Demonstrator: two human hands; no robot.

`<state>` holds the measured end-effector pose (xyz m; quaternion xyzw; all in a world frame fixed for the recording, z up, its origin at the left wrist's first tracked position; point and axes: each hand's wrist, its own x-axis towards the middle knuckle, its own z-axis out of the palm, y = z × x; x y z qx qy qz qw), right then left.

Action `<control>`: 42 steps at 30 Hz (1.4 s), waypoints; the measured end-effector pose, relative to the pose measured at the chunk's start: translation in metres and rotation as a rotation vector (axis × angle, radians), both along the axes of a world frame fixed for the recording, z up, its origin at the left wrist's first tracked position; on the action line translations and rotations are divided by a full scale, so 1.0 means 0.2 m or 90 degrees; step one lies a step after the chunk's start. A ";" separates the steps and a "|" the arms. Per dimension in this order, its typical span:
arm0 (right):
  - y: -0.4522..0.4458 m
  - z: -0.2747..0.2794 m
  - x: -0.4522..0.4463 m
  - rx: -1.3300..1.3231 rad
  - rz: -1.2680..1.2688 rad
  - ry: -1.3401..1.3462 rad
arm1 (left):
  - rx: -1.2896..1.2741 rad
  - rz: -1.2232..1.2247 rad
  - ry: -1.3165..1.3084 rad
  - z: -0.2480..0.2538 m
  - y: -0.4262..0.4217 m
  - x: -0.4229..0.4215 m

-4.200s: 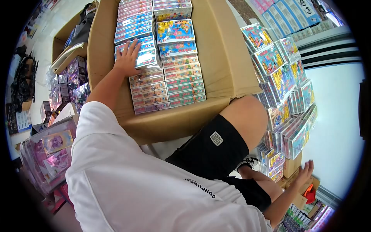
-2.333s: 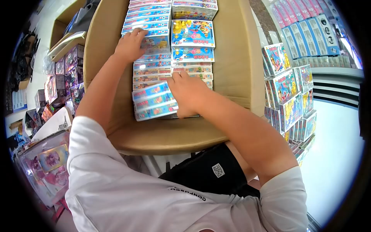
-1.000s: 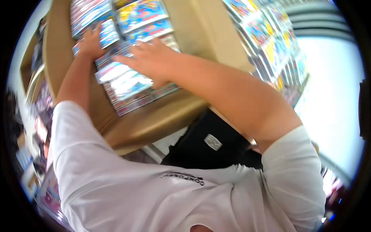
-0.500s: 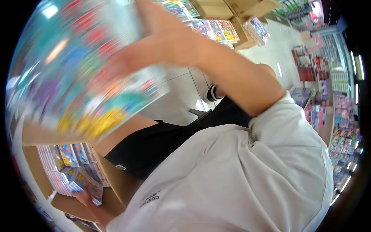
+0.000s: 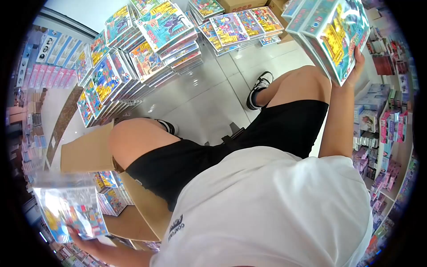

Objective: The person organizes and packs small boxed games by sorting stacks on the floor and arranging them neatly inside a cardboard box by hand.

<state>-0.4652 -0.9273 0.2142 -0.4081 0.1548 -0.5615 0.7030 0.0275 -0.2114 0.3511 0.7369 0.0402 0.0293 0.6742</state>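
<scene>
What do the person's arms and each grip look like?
The left grip and right grip are bare hands, without gloves. The right arm is bare too, coming out of a loose, short white sleeve. The white shirt has dark letters on it.

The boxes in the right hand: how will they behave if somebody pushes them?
The boxes are probably stiff, because their edges look straight. Their glossy faces may be slippery. A push might slide them apart, since the right hand holds at least two, with no visible strap.
</scene>
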 end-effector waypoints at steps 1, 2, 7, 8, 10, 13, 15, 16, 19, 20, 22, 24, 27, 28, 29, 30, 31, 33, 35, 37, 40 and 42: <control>-0.04 -0.03 -0.01 0.002 -0.029 0.011 | -0.024 0.018 -0.011 0.02 -0.20 -0.03; -0.09 -0.05 -0.03 0.020 0.012 0.002 | -0.093 0.008 -0.028 -0.02 -0.41 -0.03; -0.37 -0.07 0.09 0.076 0.134 0.075 | -0.121 -0.170 0.005 -0.35 -1.40 -0.01; -0.48 -0.10 0.10 0.083 0.146 0.116 | -0.211 -0.288 0.104 -0.38 -1.65 -0.17; -0.47 0.00 0.27 0.046 0.240 0.163 | -0.271 -0.553 0.274 -0.51 -2.00 -0.34; -0.80 -0.21 0.25 0.128 0.287 0.300 | -0.186 -0.667 0.391 -0.76 -2.34 -0.49; -0.93 -0.35 0.27 0.134 0.248 0.379 | -0.201 -0.749 0.487 -0.85 -2.55 -0.62; -1.05 -0.50 0.25 0.159 0.249 0.402 | -0.201 -0.761 0.537 -0.91 -2.64 -0.65; -1.28 -0.82 0.25 0.186 0.267 0.450 | -0.195 -0.765 0.609 -1.10 -2.90 -0.70; -1.37 -0.97 0.25 0.200 0.278 0.452 | -0.188 -0.761 0.619 -1.17 -3.00 -0.69; -1.42 -1.07 0.29 0.231 0.283 0.482 | -0.193 -0.763 0.636 -1.32 -3.18 -0.65; -1.56 -1.22 0.34 0.254 0.348 0.511 | -0.220 -0.800 0.644 -1.43 -3.39 -0.62; -1.65 -1.42 0.42 0.264 0.359 0.509 | -0.158 -0.750 0.568 -1.55 -3.66 -0.65; -1.66 -1.45 0.46 0.284 0.354 0.515 | -0.145 -0.727 0.577 -1.63 -3.73 -0.63; -1.68 -1.48 0.49 0.304 0.348 0.520 | -0.156 -0.708 0.574 -1.70 -3.80 -0.63; -1.70 -1.51 0.50 0.321 0.341 0.525 | -0.167 -0.692 0.568 -1.76 -3.87 -0.63; -1.73 -1.53 0.49 0.311 0.340 0.525 | -0.182 -0.675 0.560 -1.82 -3.93 -0.62; -1.76 -1.57 0.49 0.288 0.344 0.529 | -0.173 -0.633 0.567 -1.96 -4.00 -0.58; -1.76 -1.56 0.47 0.263 0.357 0.557 | -0.177 -0.604 0.562 -2.07 -4.02 -0.54; -1.75 -1.55 0.50 0.240 0.342 0.594 | -0.159 -0.611 0.547 -2.08 -4.05 -0.52; -1.75 -1.53 0.54 0.209 0.315 0.616 | -0.155 -0.622 0.520 -2.11 -4.05 -0.50; -1.73 -1.55 0.56 0.202 0.319 0.587 | -0.147 -0.622 0.502 -2.12 -4.02 -0.50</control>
